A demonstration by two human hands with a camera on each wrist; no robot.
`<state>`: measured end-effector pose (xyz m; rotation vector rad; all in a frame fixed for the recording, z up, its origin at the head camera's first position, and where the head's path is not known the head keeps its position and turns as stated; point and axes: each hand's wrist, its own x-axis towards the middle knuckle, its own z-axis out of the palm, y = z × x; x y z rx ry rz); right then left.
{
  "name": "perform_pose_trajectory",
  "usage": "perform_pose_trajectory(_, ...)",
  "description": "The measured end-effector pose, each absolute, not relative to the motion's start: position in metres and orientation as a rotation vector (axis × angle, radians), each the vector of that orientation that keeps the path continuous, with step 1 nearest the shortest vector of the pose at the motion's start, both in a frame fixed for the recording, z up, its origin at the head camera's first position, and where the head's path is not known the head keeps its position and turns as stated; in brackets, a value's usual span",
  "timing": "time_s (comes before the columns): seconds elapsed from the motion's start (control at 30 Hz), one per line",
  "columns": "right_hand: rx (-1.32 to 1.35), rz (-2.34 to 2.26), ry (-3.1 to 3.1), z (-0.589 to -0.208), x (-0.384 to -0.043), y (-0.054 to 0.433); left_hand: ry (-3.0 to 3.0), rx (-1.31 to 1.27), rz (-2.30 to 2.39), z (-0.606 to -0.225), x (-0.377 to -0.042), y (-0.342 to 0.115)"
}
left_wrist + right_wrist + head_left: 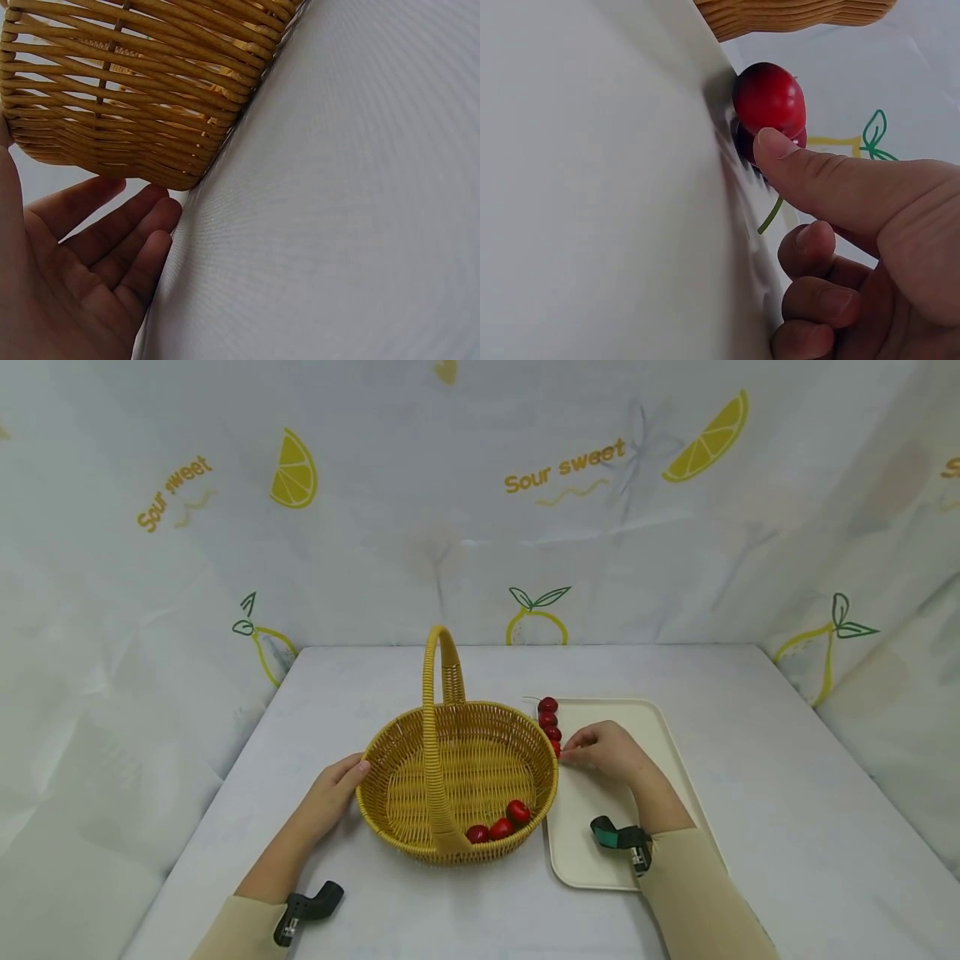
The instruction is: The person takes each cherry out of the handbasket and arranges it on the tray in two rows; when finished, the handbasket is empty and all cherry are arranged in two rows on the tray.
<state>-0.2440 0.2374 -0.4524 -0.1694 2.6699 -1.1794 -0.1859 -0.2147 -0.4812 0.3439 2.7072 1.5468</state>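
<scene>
Steadying the wicker basket [487, 768] with the left hand [333, 789], gripping lightly at its left side, with the thumb over the rim and the other fingers loosely bent close to the outer wall. Pinching a red cherry [769, 97] in the right hand [611, 752] at the left edge of the cream tray [581, 852], with the thumb pressed to its skin and the lower fingers curled in toward the palm in the right wrist view. Counting four cherries [548, 704] in a short row there, with the pinched one at the near end; cannot tell whether lying on the tray's rim or just inside it. Seeing a green stem [771, 217] just below the thumb in that same view. Finding three more cherries [502, 828] inside the basket, lying close together along the near right wall. Noting the basket upright on the white surface [420, 918], just left of the tray, with its tall handle [431, 727] arching over the middle. Wearing beige sleeves [697, 893] and a black device [315, 902] at each wrist. Facing a pale cloth [420, 527] behind, printed with lemon slices, leafy lemon outlines and the words "Sour sweet".
</scene>
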Motion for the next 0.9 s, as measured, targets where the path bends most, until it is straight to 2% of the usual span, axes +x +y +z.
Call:
perform_pose_trajectory(0.37, -0.139, -1.127, 2.691, -0.452, -0.244, 0.238, 2.679, 0.321, 1.604, -0.481, -0.186, -0.213)
perform_pose_trajectory(0.9, -0.169, -1.265, 2.692, -0.407, -0.235, 0.247, 2.697, 0.285, 1.568, -0.476, -0.183, -0.211)
